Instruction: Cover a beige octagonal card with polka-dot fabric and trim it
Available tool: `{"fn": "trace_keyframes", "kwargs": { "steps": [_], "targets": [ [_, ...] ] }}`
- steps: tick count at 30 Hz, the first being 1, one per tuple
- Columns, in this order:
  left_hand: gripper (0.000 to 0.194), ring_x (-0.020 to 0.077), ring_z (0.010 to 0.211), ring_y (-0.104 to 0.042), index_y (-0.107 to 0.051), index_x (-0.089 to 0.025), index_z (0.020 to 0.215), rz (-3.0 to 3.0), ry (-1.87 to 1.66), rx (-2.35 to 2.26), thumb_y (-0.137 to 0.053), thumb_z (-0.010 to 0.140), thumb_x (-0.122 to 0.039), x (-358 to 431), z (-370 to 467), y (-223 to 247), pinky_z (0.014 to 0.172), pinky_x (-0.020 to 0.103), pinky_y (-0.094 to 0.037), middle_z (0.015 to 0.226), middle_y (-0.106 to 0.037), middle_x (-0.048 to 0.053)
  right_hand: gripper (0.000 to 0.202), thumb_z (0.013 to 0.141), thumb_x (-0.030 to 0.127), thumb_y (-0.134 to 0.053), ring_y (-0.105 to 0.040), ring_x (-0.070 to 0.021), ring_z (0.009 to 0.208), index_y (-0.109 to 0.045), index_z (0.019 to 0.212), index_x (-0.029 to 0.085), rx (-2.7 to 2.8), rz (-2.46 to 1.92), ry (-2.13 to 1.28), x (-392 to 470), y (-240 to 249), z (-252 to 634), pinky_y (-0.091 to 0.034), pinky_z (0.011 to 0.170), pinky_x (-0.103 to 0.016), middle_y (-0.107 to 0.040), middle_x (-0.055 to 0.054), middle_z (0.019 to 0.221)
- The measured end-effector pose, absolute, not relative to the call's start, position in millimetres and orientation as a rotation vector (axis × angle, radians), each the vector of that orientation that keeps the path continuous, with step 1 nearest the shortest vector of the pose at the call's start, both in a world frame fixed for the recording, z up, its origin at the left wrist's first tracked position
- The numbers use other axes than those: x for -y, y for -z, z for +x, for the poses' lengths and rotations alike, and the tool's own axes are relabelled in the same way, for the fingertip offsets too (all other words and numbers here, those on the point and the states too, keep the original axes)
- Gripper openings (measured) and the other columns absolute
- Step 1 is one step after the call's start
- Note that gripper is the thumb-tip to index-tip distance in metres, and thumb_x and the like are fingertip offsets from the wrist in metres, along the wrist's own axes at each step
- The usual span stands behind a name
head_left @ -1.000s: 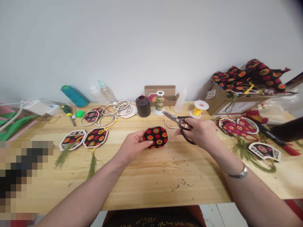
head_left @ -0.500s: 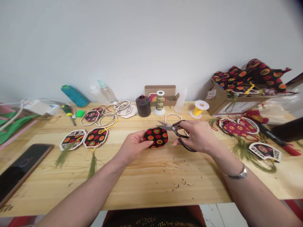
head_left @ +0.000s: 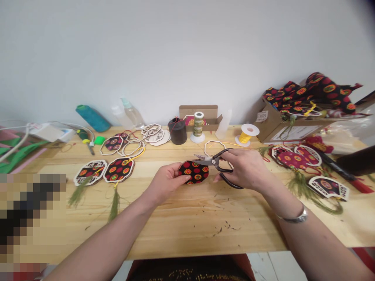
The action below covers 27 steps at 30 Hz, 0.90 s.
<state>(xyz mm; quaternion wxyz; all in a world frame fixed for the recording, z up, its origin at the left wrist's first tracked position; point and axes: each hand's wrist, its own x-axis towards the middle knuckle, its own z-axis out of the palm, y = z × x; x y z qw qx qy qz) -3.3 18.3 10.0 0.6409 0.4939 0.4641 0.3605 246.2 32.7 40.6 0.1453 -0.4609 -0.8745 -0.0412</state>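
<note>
Between thumb and fingers, my left hand (head_left: 169, 180) pinches the left end of a black patterned fabric piece (head_left: 193, 173) with red dots and flowers, its outline scalloped. My right hand (head_left: 246, 168) is closed around the black handles of a pair of scissors (head_left: 216, 161). The blades point left and lie along the fabric's upper edge, looking nearly closed. A small frayed scrap shows just above the blades. Both hands are raised over the middle of the wooden table (head_left: 175, 230).
Left lie two tasselled ornaments (head_left: 118, 170). Behind stand a black thread cone (head_left: 177, 132), a green thread spool (head_left: 198, 128) and a yellow spool (head_left: 246, 135). A cardboard box (head_left: 293, 130) with fabric sits right, beside more ornaments (head_left: 328, 188). Dark snippets (head_left: 225, 226) dot the table.
The scissor blades have moved from open to nearly closed along the fabric's upper edge. A scrap now shows above them. My left hand's hold is much the same.
</note>
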Motion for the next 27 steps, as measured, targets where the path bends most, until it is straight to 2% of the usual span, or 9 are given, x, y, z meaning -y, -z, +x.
{"fn": "trace_keyframes", "kwargs": {
  "steps": [8, 16, 27],
  "targets": [
    [0.030, 0.0160, 0.086, -0.072, -0.071, -0.016, 0.099, 1.168, -0.817, -1.049, -0.074, 0.069, -0.022, -18.0, -4.1, -7.5, 0.083, 0.028, -0.053, 0.100, -0.078, 0.004, 0.050, 0.078, 0.064, -0.063, -0.065, -0.0216, 0.066, -0.069, 0.081, 0.014, 2.513, -1.263, 0.198, -34.4, -38.7, 247.0, -0.030, 0.054, -0.030, -0.072, -0.009, 0.073],
    [0.030, 0.0150, 0.082, -0.071, -0.071, -0.016, 0.098, 1.169, -0.811, -1.064, -0.074, 0.069, -0.022, -18.2, -3.7, -7.6, 0.080, 0.026, -0.053, 0.094, -0.079, 0.002, 0.044, 0.077, 0.058, -0.068, -0.064, -0.0203, 0.062, -0.069, 0.079, 0.014, 2.510, -1.219, 0.206, -35.8, -39.0, 249.3, -0.030, 0.052, -0.029, -0.070, -0.007, 0.067],
    [0.030, 0.0177, 0.085, -0.072, -0.070, -0.016, 0.098, 1.186, -0.791, -1.074, -0.074, 0.069, -0.024, -17.8, -6.3, -7.1, 0.081, 0.029, -0.054, 0.094, -0.079, 0.003, 0.046, 0.073, 0.059, -0.072, -0.066, -0.0211, 0.066, -0.071, 0.084, 0.015, 2.504, -1.214, 0.151, -36.8, -38.2, 251.2, -0.033, 0.055, -0.029, -0.073, -0.008, 0.073]
  ]
}}
